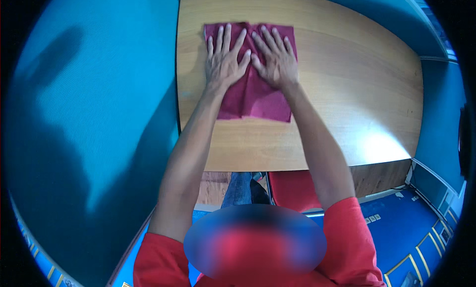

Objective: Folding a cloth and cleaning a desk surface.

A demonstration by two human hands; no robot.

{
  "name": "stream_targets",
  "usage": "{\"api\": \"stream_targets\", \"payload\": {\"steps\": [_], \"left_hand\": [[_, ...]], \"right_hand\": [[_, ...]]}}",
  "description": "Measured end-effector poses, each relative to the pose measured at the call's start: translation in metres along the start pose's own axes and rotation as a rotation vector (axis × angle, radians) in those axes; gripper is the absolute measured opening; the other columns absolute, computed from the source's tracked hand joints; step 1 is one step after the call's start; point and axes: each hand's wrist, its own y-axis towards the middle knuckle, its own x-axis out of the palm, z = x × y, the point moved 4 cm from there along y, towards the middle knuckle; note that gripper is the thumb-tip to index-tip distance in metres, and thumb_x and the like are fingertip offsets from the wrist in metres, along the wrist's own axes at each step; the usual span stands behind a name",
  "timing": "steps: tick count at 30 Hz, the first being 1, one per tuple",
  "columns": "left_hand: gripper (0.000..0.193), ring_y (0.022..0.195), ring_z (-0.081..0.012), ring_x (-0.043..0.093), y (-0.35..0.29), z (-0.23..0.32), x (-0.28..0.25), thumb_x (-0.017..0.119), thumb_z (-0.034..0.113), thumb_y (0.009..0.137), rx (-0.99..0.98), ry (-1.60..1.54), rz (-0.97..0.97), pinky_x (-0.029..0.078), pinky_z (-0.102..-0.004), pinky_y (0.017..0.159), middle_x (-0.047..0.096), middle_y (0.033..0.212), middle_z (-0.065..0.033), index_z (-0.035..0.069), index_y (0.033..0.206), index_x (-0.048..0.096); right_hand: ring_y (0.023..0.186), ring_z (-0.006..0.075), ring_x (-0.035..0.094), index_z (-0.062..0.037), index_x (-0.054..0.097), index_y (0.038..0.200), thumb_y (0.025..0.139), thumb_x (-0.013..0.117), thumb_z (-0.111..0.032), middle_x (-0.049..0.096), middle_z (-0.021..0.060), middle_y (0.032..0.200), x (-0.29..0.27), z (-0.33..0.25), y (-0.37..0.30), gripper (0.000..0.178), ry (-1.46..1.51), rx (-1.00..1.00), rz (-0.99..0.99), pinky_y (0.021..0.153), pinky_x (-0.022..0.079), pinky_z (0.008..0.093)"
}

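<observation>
A dark red cloth (253, 101) lies spread on the wooden table, roughly square, with a crease running down its middle. My left hand (225, 61) rests flat on its upper left part, fingers spread and pointing to the far edge. On the upper right part my right hand (276, 61) lies flat too, its fingers stretched out and apart. The two thumbs come close to each other near the crease. Neither hand grips the cloth; both press on top of it and hide parts of it. The cloth's near edge shows between my forearms.
The wooden table (357, 93) extends to the right of the cloth. A teal partition (114, 88) stands along its left side, and another panel (441, 103) borders the right. Below the near edge is a red chair seat (293, 188).
</observation>
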Motion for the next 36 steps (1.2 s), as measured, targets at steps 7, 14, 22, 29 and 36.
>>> {"api": "stream_targets", "payload": {"steps": [7, 14, 22, 29, 36], "left_hand": [[0.063, 0.156, -0.0384, 0.025, 0.104, -0.019, 0.036, 0.050, 0.044, 0.103, 0.058, 0.033, 0.044, 0.018, -0.0554, 0.127, 0.030, 0.167, -0.0212, 0.016, 0.160, 0.040], [0.066, 0.155, -0.0397, 0.026, 0.119, -0.021, 0.044, 0.052, 0.046, 0.101, 0.041, 0.002, 0.075, 0.017, -0.0570, 0.127, 0.031, 0.165, -0.0228, 0.016, 0.159, 0.041], [0.065, 0.156, -0.0379, 0.025, 0.074, -0.003, 0.033, 0.051, 0.046, 0.101, 0.035, 0.028, 0.104, 0.019, -0.0549, 0.127, 0.031, 0.166, -0.0213, 0.014, 0.157, 0.043], [0.067, 0.155, -0.0364, 0.028, -0.022, 0.039, 0.003, 0.054, 0.051, 0.098, -0.026, 0.054, -0.005, 0.020, -0.0582, 0.126, 0.032, 0.166, -0.0192, 0.024, 0.158, 0.044], [0.068, 0.157, -0.0389, 0.022, -0.144, 0.112, -0.026, 0.052, 0.044, 0.100, -0.046, 0.029, -0.052, 0.017, -0.0592, 0.126, 0.026, 0.168, -0.0213, 0.015, 0.160, 0.039]], "right_hand": [[0.156, 0.0335, 0.028, -0.0160, 0.040, 0.160, 0.106, 0.038, -0.050, 0.033, 0.0121, 0.168, 0.012, 0.064, 0.097, 0.064, 0.042, -0.112, -0.006, 0.126, 0.022, 0.0519], [0.157, 0.0337, 0.025, -0.0194, 0.032, 0.164, 0.106, 0.037, -0.055, 0.029, 0.0113, 0.170, 0.016, 0.073, 0.116, 0.067, -0.024, -0.190, -0.056, 0.127, 0.020, 0.0502], [0.158, 0.0286, 0.022, -0.0140, 0.031, 0.164, 0.108, 0.036, -0.049, 0.028, 0.0089, 0.170, 0.011, 0.055, 0.062, 0.066, -0.055, -0.213, -0.018, 0.128, 0.017, 0.0482], [0.155, 0.0287, 0.031, -0.0213, 0.038, 0.161, 0.106, 0.038, -0.052, 0.037, 0.0052, 0.166, -0.017, 0.012, -0.039, 0.063, -0.084, -0.213, -0.012, 0.127, 0.023, 0.0499], [0.156, 0.0286, 0.029, -0.0194, 0.037, 0.161, 0.105, 0.042, -0.044, 0.036, 0.0039, 0.167, -0.057, -0.024, -0.171, 0.062, 0.008, -0.229, -0.015, 0.127, 0.022, 0.0506]]}}
